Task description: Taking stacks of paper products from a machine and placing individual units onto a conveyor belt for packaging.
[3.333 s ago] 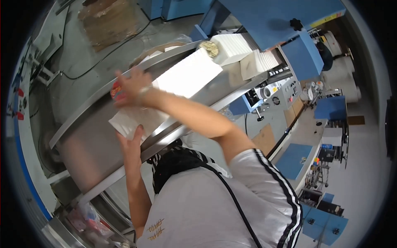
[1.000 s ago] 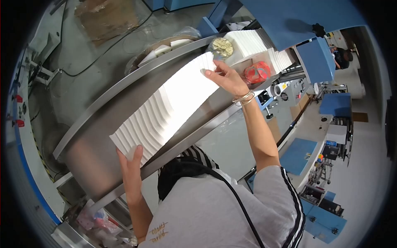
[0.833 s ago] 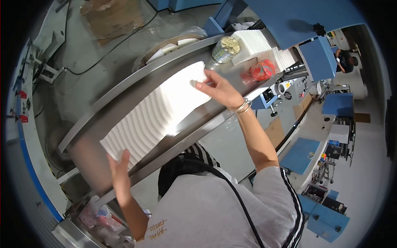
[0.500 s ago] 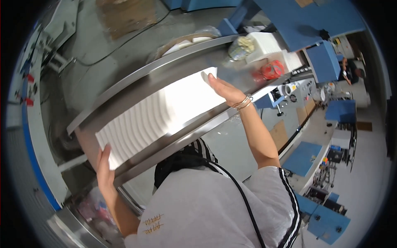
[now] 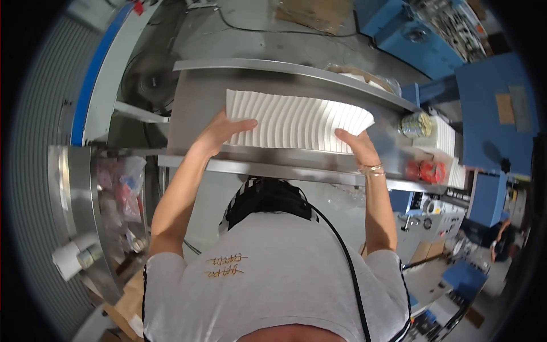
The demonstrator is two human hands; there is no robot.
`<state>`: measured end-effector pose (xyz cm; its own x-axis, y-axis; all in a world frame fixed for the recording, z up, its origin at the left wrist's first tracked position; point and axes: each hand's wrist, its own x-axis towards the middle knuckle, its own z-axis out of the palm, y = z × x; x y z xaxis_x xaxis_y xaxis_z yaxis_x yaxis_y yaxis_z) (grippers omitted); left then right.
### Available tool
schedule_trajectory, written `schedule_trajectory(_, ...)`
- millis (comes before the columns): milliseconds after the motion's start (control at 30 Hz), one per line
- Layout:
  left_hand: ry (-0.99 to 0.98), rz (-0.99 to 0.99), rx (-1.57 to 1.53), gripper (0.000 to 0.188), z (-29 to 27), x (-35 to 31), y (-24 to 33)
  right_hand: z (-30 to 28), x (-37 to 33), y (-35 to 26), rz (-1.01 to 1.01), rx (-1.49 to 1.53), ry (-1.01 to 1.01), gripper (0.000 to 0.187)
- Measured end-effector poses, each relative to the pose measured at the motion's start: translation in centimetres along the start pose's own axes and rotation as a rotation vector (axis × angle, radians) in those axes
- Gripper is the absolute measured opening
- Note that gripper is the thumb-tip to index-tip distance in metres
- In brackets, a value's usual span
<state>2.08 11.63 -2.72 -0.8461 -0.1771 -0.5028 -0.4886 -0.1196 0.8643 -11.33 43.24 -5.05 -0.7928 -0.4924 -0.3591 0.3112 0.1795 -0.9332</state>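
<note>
A long row of white, flat, paper-like pieces (image 5: 290, 121) packed side by side lies across a metal trough (image 5: 196, 94) in front of me. Its upper surface is ribbed, and its right end curves. My left hand (image 5: 219, 134) grips the left end, thumb over the top and fingers hidden behind. At the right end, my right hand (image 5: 362, 148) holds it the same way, thumb on top. Whether the row rests on the trough floor or is slightly lifted, I cannot tell.
At the trough's right end stand a jar with pale contents (image 5: 416, 125), a red round object (image 5: 432, 171) and white stacks (image 5: 441, 139). Blue machines (image 5: 421, 40) stand beyond. Clear bags (image 5: 128, 188) lie at left. Another person (image 5: 504, 242) is far right.
My view has turned, so the trough now runs nearly level. Both hands have come closer together, and the white row looks shorter and ribbed along its length.
</note>
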Motion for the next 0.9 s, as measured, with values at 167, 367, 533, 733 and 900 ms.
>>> schedule_trajectory(167, -0.084, 0.107, -0.033, 0.041, -2.7, -4.6, -3.3, 3.0, -0.7, -0.3, 0.055, -0.035, 0.009, 0.065)
schedule_trajectory(367, 0.635, 0.577, 0.446, 0.115, -4.9, -9.7, -1.2, 7.4, 0.2, -6.1, -0.281, -0.068, -0.143, 0.057)
schedule_trajectory(533, 0.58, 0.547, -0.316, 0.098, -12.6, -21.8, -5.0, 22.7, 3.0, -9.8, -0.387, -0.151, -0.505, 0.062)
schedule_trajectory(733, 0.923, 0.519, -0.383, 0.093, -26.0, -32.8, -13.5, 47.9, 3.4, -9.4, -0.389, -0.164, -0.91, 0.059)
schedule_trajectory(900, 1.193, 0.386, -0.533, 0.079, -33.9, -42.2, -19.3, 67.4, 1.6, -5.8, -0.202, -0.132, -1.272, 0.055)
